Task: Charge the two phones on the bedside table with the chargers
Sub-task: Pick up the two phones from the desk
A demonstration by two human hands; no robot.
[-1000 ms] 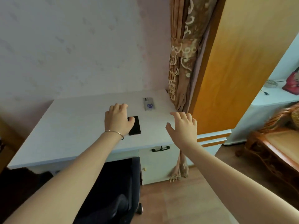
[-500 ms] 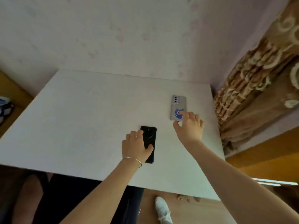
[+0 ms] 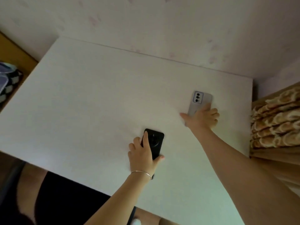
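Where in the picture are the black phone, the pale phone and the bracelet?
black phone [image 3: 155,142], head view, on its back beside the round camera.
pale phone [image 3: 198,101], head view, on its back just below the camera block.
bracelet [image 3: 141,172], head view, on the thin band across the left wrist.

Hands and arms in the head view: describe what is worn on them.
Both arms are bare, with no sleeves in view. The left hand has a thin metal bangle round its wrist, with a small dark bit at its right end. The right hand shows no ring, watch or band. No gloves on either.
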